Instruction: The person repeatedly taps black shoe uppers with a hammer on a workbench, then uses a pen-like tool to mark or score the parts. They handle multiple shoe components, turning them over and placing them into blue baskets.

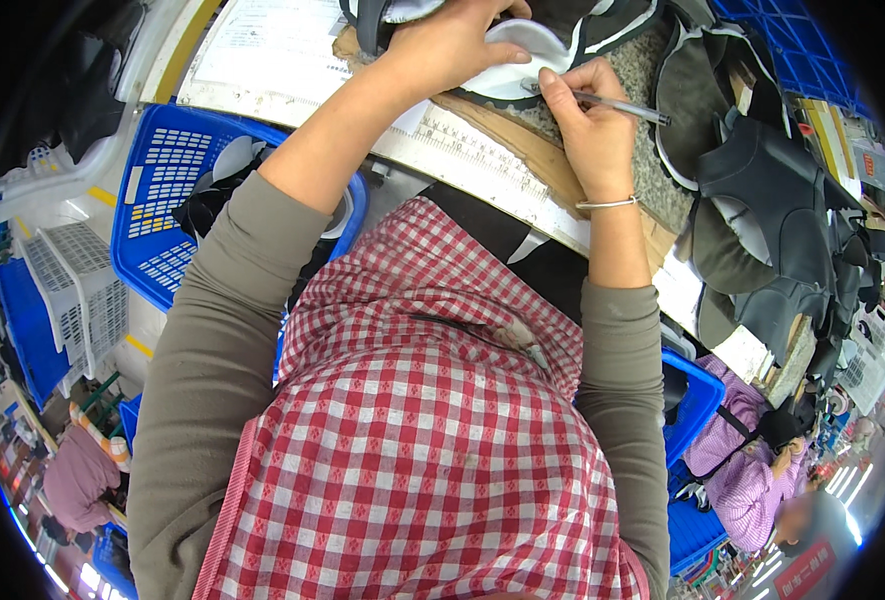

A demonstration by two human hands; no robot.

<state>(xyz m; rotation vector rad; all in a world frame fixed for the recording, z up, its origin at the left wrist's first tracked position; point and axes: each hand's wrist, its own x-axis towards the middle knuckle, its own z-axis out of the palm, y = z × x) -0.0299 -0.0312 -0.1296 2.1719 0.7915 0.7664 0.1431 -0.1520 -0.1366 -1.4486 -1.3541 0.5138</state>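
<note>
Nearest item: your red-and-white checked apron (432,450), filling the lower middle of the view, with grey sleeves on both forearms.

Left hand (452,45): laid flat and spread on a white shaped piece (522,55) at the top edge of the bench, pinning it down.

Right hand (592,125): fingers pinched on a slim silver pen (607,102), its tip at the near edge of the white piece; a thin bangle (607,204) sits at the wrist.

Work surface: a speckled stone slab (652,170) over brown board, with a long white ruler strip (482,160) along the near edge.

To mark well, keep your left palm pressing close beside the pen tip so the piece cannot creep, and draw with the pen held steep against the edge.

Surroundings: a blue slotted basket (162,190) at your left holding dark and white cut parts; a stack of dark grey moulded pieces (772,200) at your right.

Hard to tell: the top of the white piece is cut off by the frame; your left hand covers much of it, so any line already drawn cannot be made out.
</note>
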